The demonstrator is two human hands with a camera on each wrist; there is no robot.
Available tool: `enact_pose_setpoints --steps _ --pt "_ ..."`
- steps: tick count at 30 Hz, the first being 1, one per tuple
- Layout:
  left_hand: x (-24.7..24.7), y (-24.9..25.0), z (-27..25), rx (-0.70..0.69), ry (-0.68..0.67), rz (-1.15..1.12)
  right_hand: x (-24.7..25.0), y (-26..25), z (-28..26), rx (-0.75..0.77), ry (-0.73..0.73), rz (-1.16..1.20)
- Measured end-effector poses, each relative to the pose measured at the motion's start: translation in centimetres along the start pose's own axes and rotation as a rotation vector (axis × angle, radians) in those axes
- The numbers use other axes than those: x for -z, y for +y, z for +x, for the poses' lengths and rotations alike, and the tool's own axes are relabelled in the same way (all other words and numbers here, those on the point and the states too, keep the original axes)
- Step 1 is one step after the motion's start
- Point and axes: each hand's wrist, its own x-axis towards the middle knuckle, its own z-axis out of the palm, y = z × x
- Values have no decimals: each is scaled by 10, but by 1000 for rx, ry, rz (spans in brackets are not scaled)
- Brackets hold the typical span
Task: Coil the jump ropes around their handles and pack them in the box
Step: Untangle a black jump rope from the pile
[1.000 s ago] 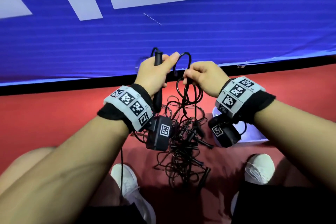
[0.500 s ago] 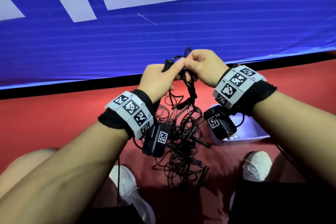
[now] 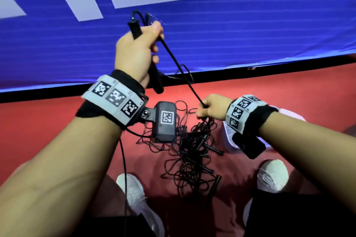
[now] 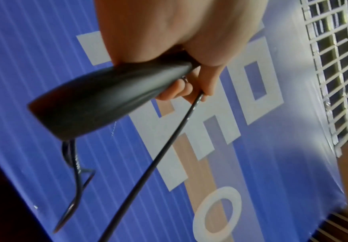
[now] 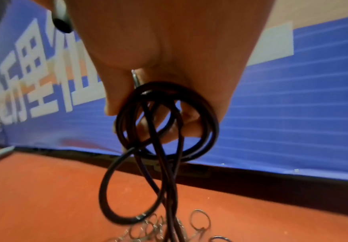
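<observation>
My left hand (image 3: 135, 54) is closed around two black handles (image 3: 155, 79) held together, fingers wrapped and thumb pressed on top; one handle end sticks out at 12 o'clock above the fist, the other at 6 o'clock below it. In the left wrist view the fingers (image 4: 205, 85) also pinch the rope where it leaves the fist. From there the rope (image 3: 181, 69) runs taut toward 4 o'clock, down to my right hand (image 3: 212, 108). The right hand is closed in a fist on that rope; the right wrist view shows several black loops (image 5: 164, 131) bunched in its curled fingers and hanging below. Directly under the right hand, at 6 o'clock, the remaining jump ropes lie in a tangled pile (image 3: 192, 156) on the red floor (image 3: 48, 121), between my two white shoes (image 3: 133, 194). A white box (image 3: 229, 136) sits on the floor at 3 o'clock from the pile, largely hidden by my right wrist. A blue banner (image 3: 250, 34) stands behind, at 12 o'clock.
</observation>
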Motion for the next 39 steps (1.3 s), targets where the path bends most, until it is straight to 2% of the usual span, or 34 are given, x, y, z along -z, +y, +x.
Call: enact_pose_setpoints --steps 4,7,9,13,15,18,20,23,26,28,30,34,39 --pt "14 -8 11 62 152 21 13 -13 -3 64 139 104" --pt "17 -18 10 245 175 153 20 -26 -9 113 256 214" --pt "12 -28 2 341 89 257 23 -31 -12 108 317 243" --pt "-2 -45 -18 367 -233 442 34 -42 -17 153 420 242" --pt "-7 -49 -22 400 -322 406 33 -47 -20 189 382 203" --pt "-13 -49 -27 405 -357 268 29 -53 -22 210 328 118" --pt "-17 -46 -26 289 -301 294 28 -48 -18 212 310 199" --pt "-14 -30 -12 108 -108 216 20 -23 -7 118 216 189" --pt "1 -12 7 63 28 15 1 2 -1 -20 68 -8" --pt "6 -12 9 61 79 -11 3 4 -2 -24 80 -48" --pt "4 -19 6 123 94 84 12 -7 -6 6 163 -4" --pt "-7 -36 -8 307 -72 303 31 -34 -12 152 375 213" --pt "-15 -46 -23 356 -224 357 41 -47 -16 244 460 282"
